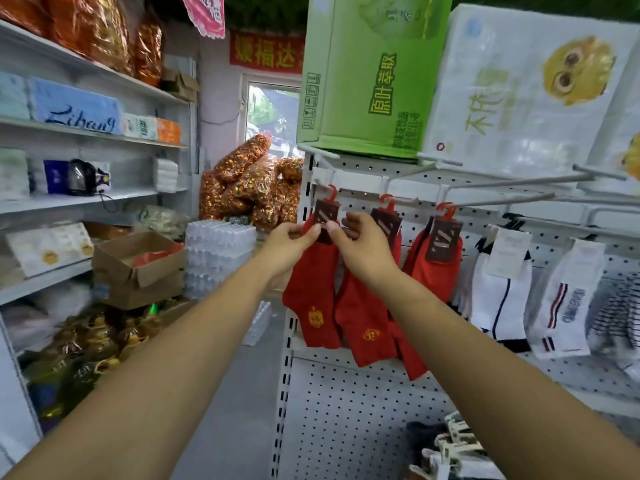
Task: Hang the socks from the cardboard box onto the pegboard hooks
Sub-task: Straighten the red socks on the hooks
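A pair of red socks (pixel 313 289) with a dark card label and a red plastic hanger hangs at the left end of the white pegboard (pixel 346 403). My left hand (pixel 289 245) pinches the label's left edge. My right hand (pixel 360 242) pinches its right edge. The hanger's red loop (pixel 333 192) sits at the leftmost hook. Two more red pairs (pixel 363 317) (pixel 438 265) hang on hooks to the right. The open cardboard box (pixel 138 261) with red socks inside sits on the left shelf.
White striped socks (pixel 498 289) hang further right on the pegboard. Long bare metal hooks (pixel 519 183) jut out above them. A green carton (pixel 374 74) and a white one sit on top. Water bottle packs (pixel 218 244) are stacked in the aisle.
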